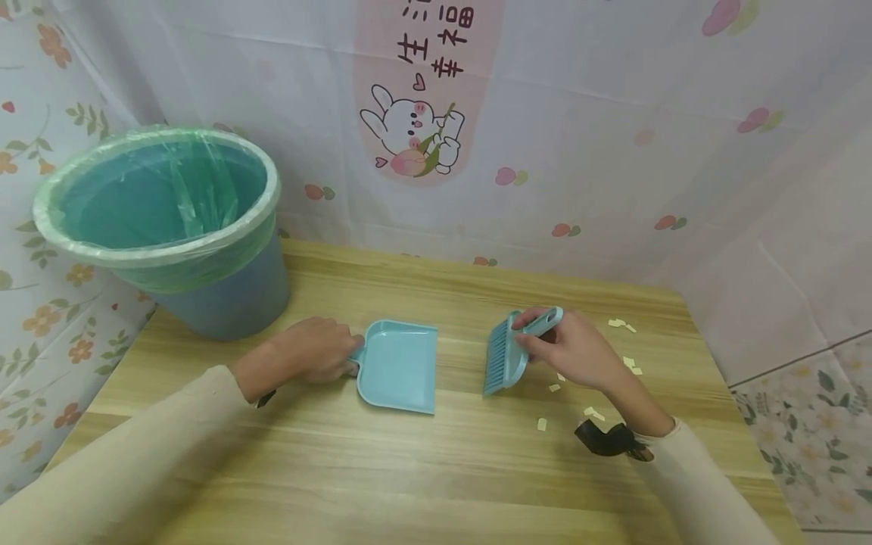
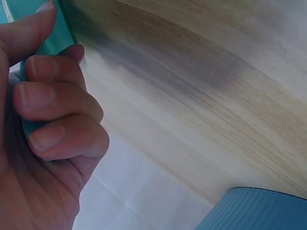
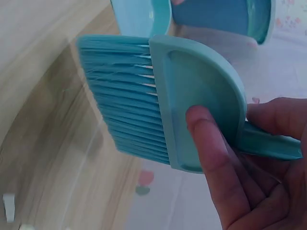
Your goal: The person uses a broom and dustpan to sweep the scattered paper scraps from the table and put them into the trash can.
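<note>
A light blue dustpan (image 1: 398,367) lies on the wooden table, its open edge facing right. My left hand (image 1: 316,350) grips its handle; in the left wrist view the fingers curl round the teal handle (image 2: 57,33). To the right, my right hand (image 1: 568,348) holds a small blue hand brush (image 1: 506,354) by its handle, bristles towards the dustpan. In the right wrist view one finger lies along the face of the brush (image 3: 206,86). Small pale yellow paper scraps (image 1: 541,424) are scattered under and around the right hand, several farther right (image 1: 630,363).
A blue trash bin (image 1: 238,303) lined with a green bag stands at the table's back left. A printed cloth (image 1: 579,151) hangs behind the wooden table (image 1: 381,484). A tiled wall (image 1: 811,303) rises at the right.
</note>
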Available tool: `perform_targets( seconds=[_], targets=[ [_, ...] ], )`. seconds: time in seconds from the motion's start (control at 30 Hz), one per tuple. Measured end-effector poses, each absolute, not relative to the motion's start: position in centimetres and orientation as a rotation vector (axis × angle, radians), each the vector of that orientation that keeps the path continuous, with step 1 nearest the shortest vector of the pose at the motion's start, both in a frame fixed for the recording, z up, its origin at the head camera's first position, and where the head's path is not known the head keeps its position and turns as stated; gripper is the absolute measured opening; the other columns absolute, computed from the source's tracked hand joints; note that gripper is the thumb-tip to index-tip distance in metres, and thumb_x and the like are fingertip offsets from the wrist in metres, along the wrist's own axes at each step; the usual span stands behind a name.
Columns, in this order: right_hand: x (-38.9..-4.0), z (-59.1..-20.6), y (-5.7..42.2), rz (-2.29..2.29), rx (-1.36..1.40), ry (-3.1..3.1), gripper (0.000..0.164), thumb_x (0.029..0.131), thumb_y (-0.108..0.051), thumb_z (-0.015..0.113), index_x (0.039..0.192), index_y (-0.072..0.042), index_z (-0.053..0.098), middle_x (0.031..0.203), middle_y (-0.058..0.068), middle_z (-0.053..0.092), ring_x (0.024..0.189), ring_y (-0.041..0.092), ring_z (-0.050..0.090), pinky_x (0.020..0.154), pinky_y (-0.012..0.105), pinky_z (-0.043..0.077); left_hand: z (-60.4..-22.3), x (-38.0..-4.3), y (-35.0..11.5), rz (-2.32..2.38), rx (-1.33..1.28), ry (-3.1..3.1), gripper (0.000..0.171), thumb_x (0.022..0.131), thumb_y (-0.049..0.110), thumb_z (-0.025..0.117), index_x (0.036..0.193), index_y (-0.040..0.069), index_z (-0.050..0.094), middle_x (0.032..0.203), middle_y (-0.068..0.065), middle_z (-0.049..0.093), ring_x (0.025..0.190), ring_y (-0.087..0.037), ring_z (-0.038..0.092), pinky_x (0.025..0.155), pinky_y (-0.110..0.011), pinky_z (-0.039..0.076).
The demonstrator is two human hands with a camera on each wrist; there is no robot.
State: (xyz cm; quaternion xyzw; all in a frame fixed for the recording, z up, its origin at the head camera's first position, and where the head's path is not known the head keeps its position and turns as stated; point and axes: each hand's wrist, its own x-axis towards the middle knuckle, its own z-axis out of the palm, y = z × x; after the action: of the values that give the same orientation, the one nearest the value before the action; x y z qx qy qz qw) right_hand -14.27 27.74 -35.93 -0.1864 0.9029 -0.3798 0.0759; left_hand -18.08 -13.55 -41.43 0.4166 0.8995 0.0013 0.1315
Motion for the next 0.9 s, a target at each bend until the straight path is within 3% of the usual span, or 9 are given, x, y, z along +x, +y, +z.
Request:
perform_targets(
  seconds=[0.07,0.27,0.47,0.57,0.9],
  targets=[
    [-14.0,-35.5,28.4,-1.127,-0.543,2.729,0.026,0.106,-0.010,0.070,0.127,0.005,0.072,0.119,0.025,0.076,0.077,0.019,0.078,0.066,0.032,0.063,-41.5,-18.1,-13.5,0.009,1.208,2.614,0.028,0.105,0.032,0.075,0.104,0.005,0.068,0.076,0.001,0.052,0.065,-0.015,0.044,0.062,-0.037,0.046],
    [-13.1,-34.7,30.5,-1.015,-0.486,2.847,0.022,0.105,-0.008,0.068,0.123,0.003,0.074,0.095,0.014,0.078,0.064,0.019,0.070,0.058,0.032,0.059,-41.8,-18.1,-13.6,0.007,1.221,2.619,0.029,0.104,0.031,0.076,0.104,0.003,0.068,0.074,0.001,0.050,0.065,-0.015,0.043,0.062,-0.037,0.046],
    [-12.3,-34.2,33.0,-0.959,-0.346,2.913,0.024,0.104,-0.008,0.060,0.122,0.001,0.074,0.097,0.014,0.076,0.065,0.019,0.065,0.058,0.033,0.058,-42.1,-18.2,-13.8,-0.011,1.229,2.621,0.030,0.104,0.031,0.077,0.104,0.003,0.068,0.073,0.001,0.049,0.065,-0.015,0.043,0.062,-0.036,0.045],
    [-11.8,-34.0,34.1,-0.924,-0.280,2.942,0.026,0.104,-0.007,0.056,0.121,0.001,0.074,0.087,0.010,0.073,0.064,0.019,0.062,0.058,0.033,0.056,-42.2,-18.3,-13.8,-0.013,1.219,2.616,0.029,0.104,0.031,0.077,0.105,0.003,0.069,0.073,0.001,0.049,0.064,-0.015,0.043,0.062,-0.036,0.044],
    [-9.9,-34.2,37.1,-0.621,-0.277,3.156,0.022,0.105,-0.012,0.056,0.111,-0.004,0.075,0.069,-0.004,0.066,0.054,0.011,0.051,0.050,0.030,0.041,-42.1,-18.2,-13.8,-0.021,1.248,2.623,0.029,0.104,0.031,0.077,0.104,0.003,0.068,0.073,0.001,0.050,0.064,-0.015,0.044,0.061,-0.035,0.044]
  ],
)
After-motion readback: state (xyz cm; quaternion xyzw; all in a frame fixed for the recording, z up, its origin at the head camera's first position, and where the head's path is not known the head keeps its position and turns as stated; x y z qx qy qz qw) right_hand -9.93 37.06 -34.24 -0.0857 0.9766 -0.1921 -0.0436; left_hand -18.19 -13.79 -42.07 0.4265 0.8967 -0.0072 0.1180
